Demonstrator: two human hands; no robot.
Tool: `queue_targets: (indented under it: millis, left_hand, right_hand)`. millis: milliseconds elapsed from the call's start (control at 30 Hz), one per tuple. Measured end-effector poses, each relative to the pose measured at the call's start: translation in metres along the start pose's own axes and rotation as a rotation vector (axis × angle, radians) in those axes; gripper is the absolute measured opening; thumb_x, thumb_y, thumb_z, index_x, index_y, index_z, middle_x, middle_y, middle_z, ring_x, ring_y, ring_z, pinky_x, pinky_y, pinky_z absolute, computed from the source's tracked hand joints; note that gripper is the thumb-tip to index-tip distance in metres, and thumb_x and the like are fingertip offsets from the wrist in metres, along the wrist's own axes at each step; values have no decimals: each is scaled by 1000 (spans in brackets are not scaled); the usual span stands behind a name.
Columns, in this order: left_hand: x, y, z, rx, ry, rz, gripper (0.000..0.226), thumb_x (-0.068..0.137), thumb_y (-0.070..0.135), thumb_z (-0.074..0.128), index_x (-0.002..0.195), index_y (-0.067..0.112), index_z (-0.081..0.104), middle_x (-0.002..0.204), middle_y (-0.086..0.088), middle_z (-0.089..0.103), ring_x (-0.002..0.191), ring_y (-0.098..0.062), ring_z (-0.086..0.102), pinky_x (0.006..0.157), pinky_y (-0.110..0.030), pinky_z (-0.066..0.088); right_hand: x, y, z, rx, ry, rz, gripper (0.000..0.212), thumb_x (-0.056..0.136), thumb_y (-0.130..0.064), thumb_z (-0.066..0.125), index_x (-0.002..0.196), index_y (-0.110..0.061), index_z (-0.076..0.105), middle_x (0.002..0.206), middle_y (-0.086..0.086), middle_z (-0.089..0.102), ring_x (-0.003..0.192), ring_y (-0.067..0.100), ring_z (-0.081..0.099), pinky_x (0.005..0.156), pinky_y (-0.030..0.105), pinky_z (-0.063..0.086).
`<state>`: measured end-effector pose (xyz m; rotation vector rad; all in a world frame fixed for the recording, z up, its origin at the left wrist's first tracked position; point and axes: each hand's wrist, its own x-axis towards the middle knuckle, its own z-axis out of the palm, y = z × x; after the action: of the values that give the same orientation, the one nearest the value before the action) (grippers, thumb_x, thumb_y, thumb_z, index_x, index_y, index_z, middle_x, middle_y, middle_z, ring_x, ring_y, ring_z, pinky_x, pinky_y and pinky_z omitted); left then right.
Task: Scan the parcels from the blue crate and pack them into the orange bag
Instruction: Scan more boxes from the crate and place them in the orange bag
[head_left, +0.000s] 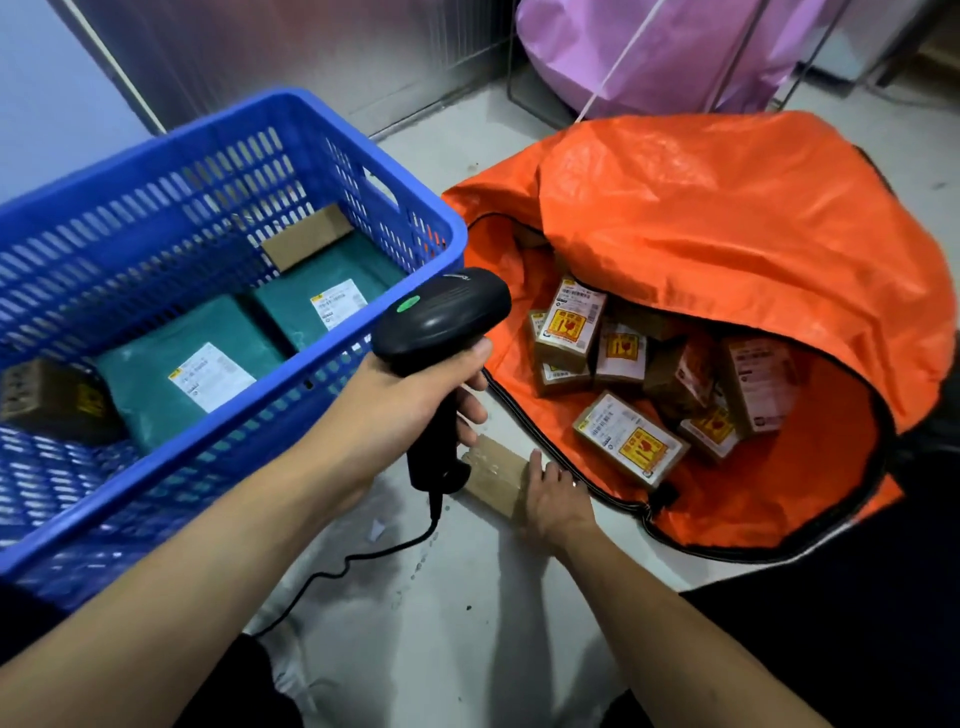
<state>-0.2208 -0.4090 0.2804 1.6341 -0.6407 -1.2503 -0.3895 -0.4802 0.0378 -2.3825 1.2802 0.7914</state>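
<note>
Now the left hand (415, 395) curls tightly round the handle of the barcode scanner (441, 332), while the right hand (556, 501) grips a taped cardboard parcel (493, 475) beside the orange bag (727, 208).

Left hand (410, 397) grips a scanner (441, 319); right hand (557, 500) holds a parcel (494, 474) beside the orange bag (727, 208).
</note>
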Motion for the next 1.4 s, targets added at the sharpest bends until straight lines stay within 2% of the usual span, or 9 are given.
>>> queue_targets:
  millis: [133, 300, 500, 600, 733, 933, 1100, 1233, 1400]
  left_hand:
    - [-1, -1, 3, 19, -19, -1, 33, 95, 39, 70, 90, 6, 71, 78, -17, 71, 65, -27, 67, 63, -30, 57]
    - [-3, -1, 7, 12, -22, 27, 33, 94, 37, 70, 89, 5, 70, 76, -17, 70, 63, -27, 65, 60, -28, 56]
    - [-6, 4, 10, 28, -30, 88, 34, 94, 37, 71, 90, 4, 70, 78, -17, 72, 64, -27, 67, 64, -31, 56]
    - [-7, 6, 8, 44, -19, 108, 37, 96, 38, 69, 91, 1, 69, 77, -17, 72, 65, -28, 68, 68, -34, 55]
    - [-9, 8, 5, 46, 0, 116, 35, 97, 38, 68, 92, 3, 69, 77, -16, 70, 64, -27, 67, 65, -31, 56]
    - [-9, 9, -1, 25, 31, 112, 40, 96, 39, 68, 95, -1, 68, 78, -16, 71, 67, -29, 68, 72, -39, 56]
    - [-7, 9, -1, 2, 50, 112, 36, 97, 37, 68, 93, 1, 68, 75, -15, 69, 66, -29, 67, 72, -39, 57]
    - [-7, 10, -4, 4, 55, 109, 39, 97, 38, 68, 93, -1, 67, 76, -15, 70, 66, -28, 68, 72, -37, 58]
    - [-10, 18, -9, -15, 71, 117, 32, 96, 38, 69, 92, 6, 69, 76, -14, 70, 65, -27, 68, 70, -36, 57]
  right_hand:
    - [-4, 8, -3, 60, 48, -19, 118, 84, -65, 68, 159, 1, 4, 151, 21, 36, 137, 36, 42, 113, 46, 40]
    - [-15, 34, -21, 285, 331, -8, 92, 71, -53, 76, 141, -9, 34, 131, 10, 42, 121, 29, 46, 104, 39, 43]
    - [-28, 67, -48, 646, 679, 361, 96, 69, -54, 78, 141, -3, 41, 127, 14, 50, 120, 35, 51, 101, 46, 45]
    - [-26, 81, -60, 710, 661, 521, 97, 72, -58, 76, 143, -1, 42, 132, 19, 52, 123, 39, 53, 102, 45, 43]
    - [-25, 96, -84, 663, 514, 621, 79, 84, -56, 70, 137, -1, 50, 133, 19, 54, 122, 40, 55, 105, 41, 36]
    - [-3, 104, -82, 619, 444, 590, 57, 92, -55, 66, 119, -4, 64, 116, 16, 65, 104, 38, 65, 88, 40, 47]
    - [13, 99, -80, 659, 447, 576, 62, 90, -56, 68, 124, -6, 57, 118, 18, 64, 99, 38, 67, 81, 41, 54]
    - [16, 100, -79, 651, 419, 553, 69, 88, -52, 72, 134, -7, 48, 128, 20, 58, 104, 40, 65, 76, 38, 46]
    - [8, 93, -85, 627, 431, 545, 59, 91, -42, 72, 133, -7, 49, 130, 21, 56, 105, 42, 65, 79, 41, 50]
